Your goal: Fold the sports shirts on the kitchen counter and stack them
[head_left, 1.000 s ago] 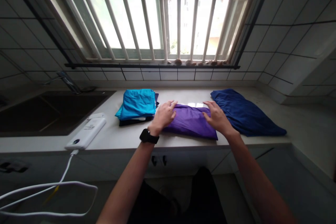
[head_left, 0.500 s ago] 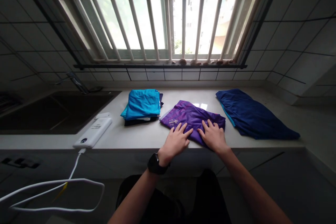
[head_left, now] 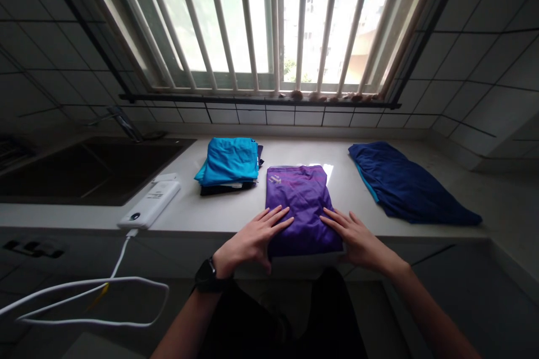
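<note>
A folded purple garment (head_left: 297,202) with a small pale print in its far left corner lies squared to me at the counter's front, its near edge slightly past the counter edge. My left hand (head_left: 255,238), a black watch on its wrist, lies on the garment's left side with fingers stretched out and the thumb off the near corner. On the right side rests my right hand (head_left: 357,238), also open, fingers spread on the fabric; its thumb is partly hidden. Beyond my left hand sits a stack of folded clothes (head_left: 231,160), bright blue on top.
A dark blue garment (head_left: 408,185) lies flat on the right of the white counter (head_left: 227,213). To the left are a white power bank (head_left: 149,205) with a dangling white cable (head_left: 122,258), and a dark sink (head_left: 84,171) with a tap (head_left: 124,123). A barred window is behind.
The purple garment has turned from slanted to straight and come nearer to me. My hands have moved apart, from on top of it to its left and right sides.
</note>
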A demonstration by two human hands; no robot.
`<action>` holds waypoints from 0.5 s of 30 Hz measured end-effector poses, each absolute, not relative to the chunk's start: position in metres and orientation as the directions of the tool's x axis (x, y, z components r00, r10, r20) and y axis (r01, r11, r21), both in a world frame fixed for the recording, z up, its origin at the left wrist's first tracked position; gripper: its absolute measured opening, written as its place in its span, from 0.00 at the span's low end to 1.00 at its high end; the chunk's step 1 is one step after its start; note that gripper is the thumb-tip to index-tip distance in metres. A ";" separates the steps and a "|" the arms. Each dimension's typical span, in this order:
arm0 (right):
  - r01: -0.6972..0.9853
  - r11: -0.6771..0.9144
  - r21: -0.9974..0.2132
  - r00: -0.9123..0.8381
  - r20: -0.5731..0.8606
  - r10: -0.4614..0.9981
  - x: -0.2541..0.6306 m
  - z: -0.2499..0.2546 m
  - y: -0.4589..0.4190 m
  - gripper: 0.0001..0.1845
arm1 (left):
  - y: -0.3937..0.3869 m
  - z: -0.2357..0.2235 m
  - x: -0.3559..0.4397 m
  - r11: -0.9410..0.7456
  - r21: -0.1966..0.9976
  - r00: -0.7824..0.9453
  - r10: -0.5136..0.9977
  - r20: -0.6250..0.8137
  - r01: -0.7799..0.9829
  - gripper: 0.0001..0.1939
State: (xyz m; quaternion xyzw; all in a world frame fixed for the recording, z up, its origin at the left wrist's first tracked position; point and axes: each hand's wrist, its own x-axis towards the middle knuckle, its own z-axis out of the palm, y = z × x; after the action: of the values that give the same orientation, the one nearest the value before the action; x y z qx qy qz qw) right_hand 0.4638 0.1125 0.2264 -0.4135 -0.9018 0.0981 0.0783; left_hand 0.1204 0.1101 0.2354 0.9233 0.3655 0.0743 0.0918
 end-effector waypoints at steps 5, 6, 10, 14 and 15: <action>0.646 0.740 -0.188 -0.650 0.373 0.662 0.450 0.217 0.108 0.30 | 0.108 0.215 0.116 -0.777 0.073 0.719 0.611 0.331 0.626 0.31; 0.615 0.764 -0.198 -0.649 0.422 0.632 0.448 0.222 0.107 0.27 | 0.107 0.216 0.115 -0.790 0.084 0.710 0.587 0.389 0.607 0.27; 0.541 0.788 -0.294 -0.530 0.609 0.590 0.440 0.257 0.106 0.16 | 0.101 0.239 0.117 -0.715 0.326 0.495 0.676 0.546 0.618 0.22; 0.605 0.600 -0.523 -0.232 0.605 0.761 0.428 0.291 0.125 0.18 | 0.117 0.278 0.131 -0.441 0.611 0.148 0.871 0.469 0.657 0.16; 0.628 0.527 -0.572 -0.172 0.559 0.811 0.425 0.296 0.133 0.21 | 0.125 0.284 0.135 -0.373 0.636 0.094 0.899 0.427 0.676 0.13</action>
State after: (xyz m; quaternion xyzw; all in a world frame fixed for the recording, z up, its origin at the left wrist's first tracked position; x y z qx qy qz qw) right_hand 0.4248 0.1330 0.2956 -0.4745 -0.7583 0.1053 0.4344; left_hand 0.1348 0.1250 0.2837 0.7263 0.5421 0.3988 0.1400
